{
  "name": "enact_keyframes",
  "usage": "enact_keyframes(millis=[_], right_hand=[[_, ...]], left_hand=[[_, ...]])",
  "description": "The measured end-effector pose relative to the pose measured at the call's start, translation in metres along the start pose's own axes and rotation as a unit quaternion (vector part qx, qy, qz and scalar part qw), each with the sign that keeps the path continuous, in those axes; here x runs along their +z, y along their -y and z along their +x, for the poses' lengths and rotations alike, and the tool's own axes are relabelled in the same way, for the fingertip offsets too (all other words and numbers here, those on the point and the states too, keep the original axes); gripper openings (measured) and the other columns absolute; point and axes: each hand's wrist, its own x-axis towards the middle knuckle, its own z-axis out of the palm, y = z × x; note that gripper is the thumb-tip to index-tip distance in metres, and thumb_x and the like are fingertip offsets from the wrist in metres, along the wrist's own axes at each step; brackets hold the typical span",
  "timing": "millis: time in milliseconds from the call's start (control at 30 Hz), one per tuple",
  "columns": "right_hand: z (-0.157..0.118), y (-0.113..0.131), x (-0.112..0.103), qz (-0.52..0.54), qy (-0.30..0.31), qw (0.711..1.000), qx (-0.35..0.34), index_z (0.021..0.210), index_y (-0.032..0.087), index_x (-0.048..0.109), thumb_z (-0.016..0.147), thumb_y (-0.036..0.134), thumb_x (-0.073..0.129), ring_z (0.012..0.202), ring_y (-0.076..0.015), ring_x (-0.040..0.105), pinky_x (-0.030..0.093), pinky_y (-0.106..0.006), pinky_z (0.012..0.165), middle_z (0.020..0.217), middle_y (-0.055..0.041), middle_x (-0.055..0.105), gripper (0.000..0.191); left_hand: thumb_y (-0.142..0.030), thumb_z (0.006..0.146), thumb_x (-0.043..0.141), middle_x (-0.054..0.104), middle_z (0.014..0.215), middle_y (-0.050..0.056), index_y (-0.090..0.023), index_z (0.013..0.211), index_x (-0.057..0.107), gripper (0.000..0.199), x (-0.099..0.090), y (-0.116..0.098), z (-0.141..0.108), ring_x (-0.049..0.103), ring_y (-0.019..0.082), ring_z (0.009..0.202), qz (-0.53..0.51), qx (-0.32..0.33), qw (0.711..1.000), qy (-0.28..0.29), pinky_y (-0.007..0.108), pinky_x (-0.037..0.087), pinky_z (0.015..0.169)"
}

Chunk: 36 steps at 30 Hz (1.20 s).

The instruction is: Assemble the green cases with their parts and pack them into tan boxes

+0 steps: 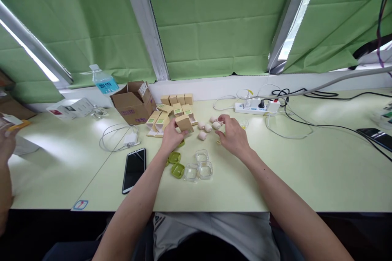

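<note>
My left hand [173, 135] grips a small tan cardboard box [183, 123] and holds it a little above the table. My right hand [234, 135] has thumb and forefinger apart, close to a small pale pink rounded piece [217, 125]; contact cannot be made out. Several similar pieces lie in a loose cluster between my hands, one of them [202, 135] nearest to me. Below my left hand are several green square lids or trays [177, 170]. Beside them stand three clear square cups [205, 170]. Open small boxes [161, 122] are grouped behind my left hand.
A row of small boxes [181, 99] stands near the wall, beside an open brown carton [134, 104]. A phone [134, 170] lies left of my forearm. At the back right, a power strip [255, 107] trails cables. Another person's hand [6, 142] is at the far left.
</note>
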Motion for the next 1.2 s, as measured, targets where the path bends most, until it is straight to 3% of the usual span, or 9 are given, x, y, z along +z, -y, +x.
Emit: enact_keyframes(millis=[167, 400, 533, 667, 800, 900, 1067, 1200], right_hand=[[0.001, 0.002, -0.002, -0.080, 0.053, 0.995, 0.015, 0.108, 0.025, 0.069, 0.099, 0.021, 0.067, 0.118, -0.0303, 0.063, 0.048, -0.036, 0.075, 0.113, -0.0058, 0.081, 0.010], [0.009, -0.012, -0.020, -0.166, 0.074, 0.980, 0.086, 0.107, 0.023, 0.078, 0.102, 0.016, 0.054, 0.108, -0.0288, 0.066, 0.043, -0.036, 0.073, 0.108, -0.0080, 0.083, 0.025], [0.011, -0.016, -0.022, -0.183, 0.122, 0.972, 0.087, 0.102, 0.022, 0.081, 0.097, 0.017, 0.059, 0.108, -0.0292, 0.067, 0.044, -0.035, 0.073, 0.105, -0.0091, 0.083, 0.023], [0.006, -0.008, -0.020, -0.170, 0.168, 0.971, 0.030, 0.094, 0.023, 0.083, 0.093, 0.016, 0.065, 0.103, -0.0293, 0.069, 0.048, -0.036, 0.076, 0.097, -0.0109, 0.082, 0.019], [0.001, -0.005, -0.019, -0.164, 0.193, 0.967, -0.014, 0.094, 0.023, 0.084, 0.088, 0.016, 0.073, 0.104, -0.0324, 0.070, 0.051, -0.039, 0.080, 0.097, -0.0118, 0.083, 0.014], [-0.001, -0.007, -0.015, -0.176, 0.190, 0.965, -0.029, 0.095, 0.022, 0.083, 0.088, 0.019, 0.077, 0.107, -0.0355, 0.069, 0.052, -0.042, 0.083, 0.100, -0.0144, 0.082, 0.009], [-0.002, -0.008, 0.002, -0.202, 0.200, 0.957, -0.050, 0.090, 0.018, 0.082, 0.092, 0.024, 0.077, 0.107, -0.0376, 0.070, 0.052, -0.044, 0.084, 0.099, -0.0192, 0.081, 0.009], [-0.004, -0.005, 0.010, -0.216, 0.204, 0.953, -0.055, 0.093, 0.015, 0.083, 0.094, 0.020, 0.069, 0.107, -0.0377, 0.071, 0.052, -0.044, 0.082, 0.098, -0.0210, 0.080, 0.015]], left_hand=[[-0.033, 0.077, 0.086, 0.079, 0.118, 0.012, -0.020, 0.123, 0.065, 0.052, 0.007, 0.008, 0.003, 0.074, 0.033, 0.112, 0.093, -0.035, 0.994, 0.053, 0.042, 0.057, 0.096], [-0.054, 0.078, 0.084, 0.079, 0.120, 0.013, -0.020, 0.126, 0.067, 0.061, 0.013, 0.001, 0.003, 0.068, 0.039, 0.123, 0.258, -0.053, 0.963, 0.052, 0.050, 0.046, 0.111], [-0.066, 0.079, 0.079, 0.077, 0.120, 0.016, -0.020, 0.129, 0.065, 0.069, -0.003, -0.010, 0.000, 0.059, 0.044, 0.134, 0.296, -0.061, 0.953, 0.035, 0.057, 0.039, 0.115], [-0.051, 0.087, 0.075, 0.075, 0.107, 0.012, -0.021, 0.121, 0.061, 0.047, -0.033, -0.033, -0.015, 0.063, 0.040, 0.120, 0.256, -0.005, 0.966, -0.025, 0.056, 0.043, 0.108], [-0.037, 0.094, 0.066, 0.073, 0.107, 0.007, -0.025, 0.106, 0.062, 0.017, -0.060, -0.052, -0.043, 0.064, 0.033, 0.110, 0.182, 0.088, 0.977, 0.063, 0.049, 0.048, 0.100], [-0.032, 0.095, 0.062, 0.074, 0.105, 0.008, -0.025, 0.101, 0.066, 0.010, -0.074, -0.048, -0.057, 0.064, 0.034, 0.110, 0.201, 0.097, 0.968, 0.113, 0.048, 0.050, 0.095], [-0.027, 0.088, 0.064, 0.075, 0.111, 0.011, -0.025, 0.106, 0.074, 0.021, -0.092, -0.015, -0.060, 0.061, 0.038, 0.119, 0.277, 0.086, 0.932, 0.220, 0.054, 0.047, 0.104], [-0.023, 0.084, 0.068, 0.070, 0.127, 0.012, -0.029, 0.121, 0.075, 0.038, -0.089, -0.005, -0.064, 0.055, 0.039, 0.131, 0.294, 0.102, 0.900, 0.305, 0.055, 0.046, 0.107]])
